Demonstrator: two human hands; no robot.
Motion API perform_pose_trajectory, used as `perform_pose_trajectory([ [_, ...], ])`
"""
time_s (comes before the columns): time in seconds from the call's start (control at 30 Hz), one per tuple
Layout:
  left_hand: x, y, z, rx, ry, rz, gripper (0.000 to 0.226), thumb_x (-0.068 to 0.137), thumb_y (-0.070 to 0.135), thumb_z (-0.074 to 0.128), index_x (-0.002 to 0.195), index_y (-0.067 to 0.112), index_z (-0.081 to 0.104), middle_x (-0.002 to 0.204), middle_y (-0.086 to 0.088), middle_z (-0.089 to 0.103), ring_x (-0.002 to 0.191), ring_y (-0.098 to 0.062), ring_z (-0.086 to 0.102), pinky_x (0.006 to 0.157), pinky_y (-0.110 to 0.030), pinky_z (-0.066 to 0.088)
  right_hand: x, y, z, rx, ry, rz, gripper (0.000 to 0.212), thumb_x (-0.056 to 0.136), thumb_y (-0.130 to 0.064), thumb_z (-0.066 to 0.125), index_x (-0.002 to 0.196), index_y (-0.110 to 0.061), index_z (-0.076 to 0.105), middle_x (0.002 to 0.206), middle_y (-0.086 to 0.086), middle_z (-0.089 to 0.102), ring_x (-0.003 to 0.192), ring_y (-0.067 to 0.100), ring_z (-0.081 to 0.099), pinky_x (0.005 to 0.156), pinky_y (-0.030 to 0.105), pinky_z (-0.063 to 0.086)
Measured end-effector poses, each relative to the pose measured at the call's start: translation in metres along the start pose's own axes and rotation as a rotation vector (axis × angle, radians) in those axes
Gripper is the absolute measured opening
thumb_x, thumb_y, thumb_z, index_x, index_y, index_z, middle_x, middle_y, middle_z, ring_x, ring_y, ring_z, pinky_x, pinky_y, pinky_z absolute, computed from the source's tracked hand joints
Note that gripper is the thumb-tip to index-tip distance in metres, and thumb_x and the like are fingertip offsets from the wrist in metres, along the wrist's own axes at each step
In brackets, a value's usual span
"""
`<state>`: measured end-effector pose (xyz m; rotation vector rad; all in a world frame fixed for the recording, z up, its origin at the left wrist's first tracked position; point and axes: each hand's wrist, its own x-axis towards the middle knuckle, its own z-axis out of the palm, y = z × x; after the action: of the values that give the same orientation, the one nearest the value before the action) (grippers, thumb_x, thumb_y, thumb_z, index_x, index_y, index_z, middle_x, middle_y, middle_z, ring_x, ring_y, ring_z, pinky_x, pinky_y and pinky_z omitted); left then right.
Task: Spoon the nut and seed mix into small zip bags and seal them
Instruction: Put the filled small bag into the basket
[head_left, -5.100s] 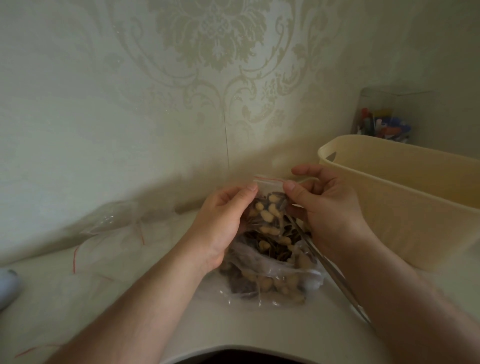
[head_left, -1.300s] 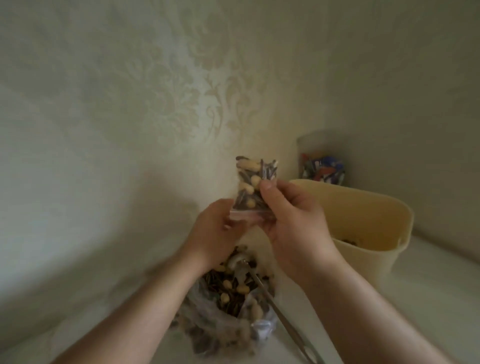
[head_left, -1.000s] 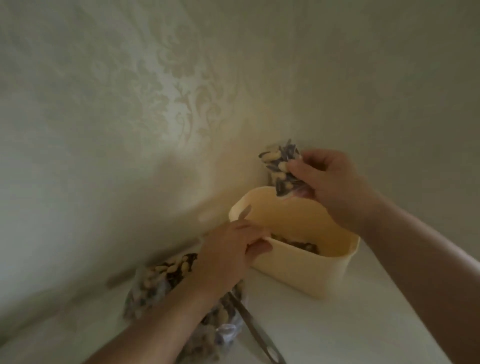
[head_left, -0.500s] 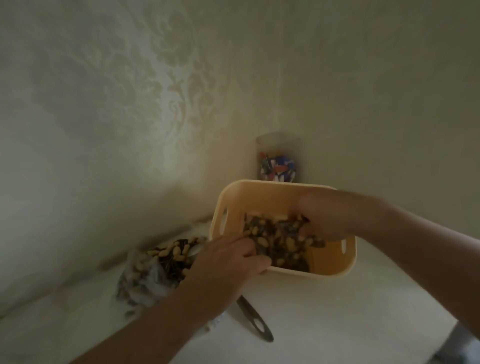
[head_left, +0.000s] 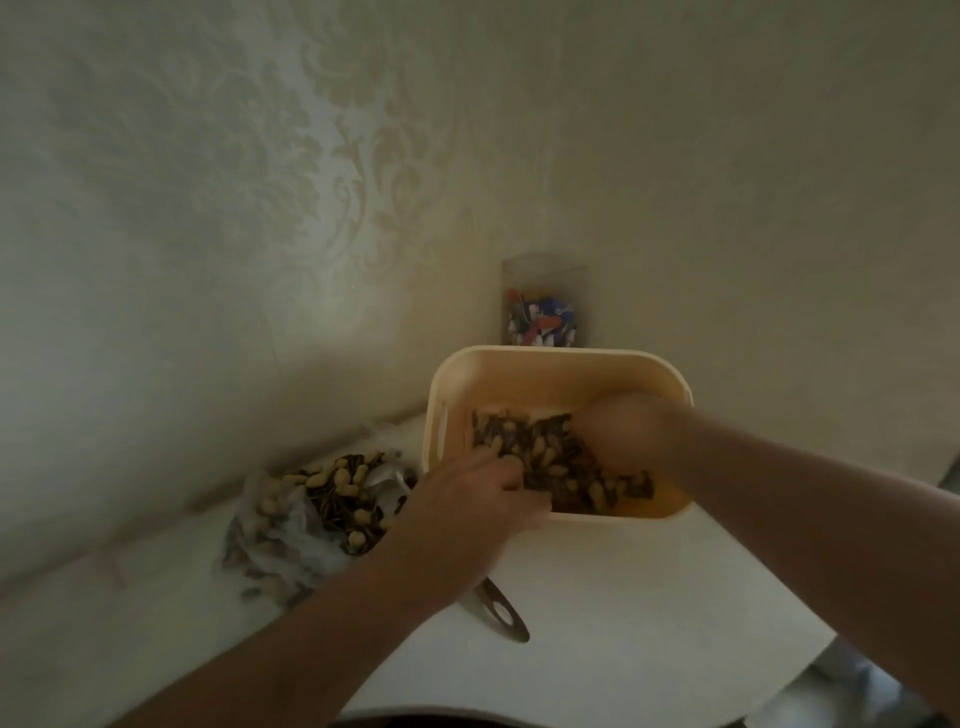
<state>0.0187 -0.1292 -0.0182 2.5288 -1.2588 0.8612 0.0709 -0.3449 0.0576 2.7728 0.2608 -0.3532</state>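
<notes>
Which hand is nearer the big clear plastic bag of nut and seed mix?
Left. The left hand grips the cream plastic bin's near rim, right beside the big clear plastic bag. The right hand is inside the bin, farther away.

Both forearms were bare to the frame's lower edge, with no sleeve showing. The left hand (head_left: 467, 499) and the blurred right hand (head_left: 628, 431) showed no rings or watch.
</notes>
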Motion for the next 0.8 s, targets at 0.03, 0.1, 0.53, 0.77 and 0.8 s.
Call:
perform_pose_trajectory([
  [0.03,0.002,-0.002,-0.002,-0.064,-0.025,-0.019,0.008,0.088,0.03,0.079,0.094,0.025,0.079,0.079,0.006,0.064,0.076,-0.014,0.057,0.063,-0.028,0.054,0.001,0.0,0.001,0.041,-0.024,-0.008,0.017,0.104,-0.014,0.055,0.116,-0.014,0.066,0.088,-0.002,0.055,0.089,0.017,0.058,0.083,0.033,0.054],
  [0.1,0.004,-0.006,-0.004,-0.094,-0.024,-0.027,0.01,0.085,0.03,0.082,0.092,0.023,0.081,0.078,0.004,0.065,0.075,-0.016,0.059,0.061,-0.031,0.057,0.003,-0.001,0.008,0.107,-0.043,-0.007,0.017,0.104,-0.012,0.056,0.116,-0.014,0.067,0.106,0.0,0.065,0.098,0.016,0.065,0.087,0.027,0.055],
  [0.53,0.005,-0.013,0.001,-0.12,-0.013,0.03,0.008,0.086,0.031,0.079,0.092,0.025,0.08,0.08,0.005,0.066,0.077,-0.016,0.058,0.06,-0.033,0.057,0.031,0.003,0.016,0.435,0.068,-0.029,0.024,0.096,-0.017,0.067,0.117,-0.028,0.067,0.104,-0.007,0.066,0.091,0.013,0.064,0.073,0.025,0.053],
  [0.77,0.007,-0.013,-0.001,-0.13,-0.008,0.021,0.008,0.085,0.029,0.08,0.092,0.025,0.08,0.08,0.006,0.064,0.076,-0.015,0.057,0.058,-0.032,0.056,0.036,-0.005,0.021,0.336,0.172,-0.071,0.013,0.098,-0.018,0.064,0.108,-0.027,0.066,0.097,-0.006,0.065,0.082,0.009,0.061,0.063,0.021,0.043],
  [0.8,0.008,-0.013,-0.001,-0.135,-0.014,0.01,0.009,0.084,0.028,0.084,0.092,0.026,0.08,0.08,0.007,0.064,0.077,-0.015,0.057,0.058,-0.032,0.056,0.034,-0.005,0.021,0.303,0.203,-0.092,0.009,0.097,-0.024,0.067,0.105,-0.028,0.065,0.094,-0.008,0.064,0.08,0.008,0.06,0.062,0.021,0.043],
])
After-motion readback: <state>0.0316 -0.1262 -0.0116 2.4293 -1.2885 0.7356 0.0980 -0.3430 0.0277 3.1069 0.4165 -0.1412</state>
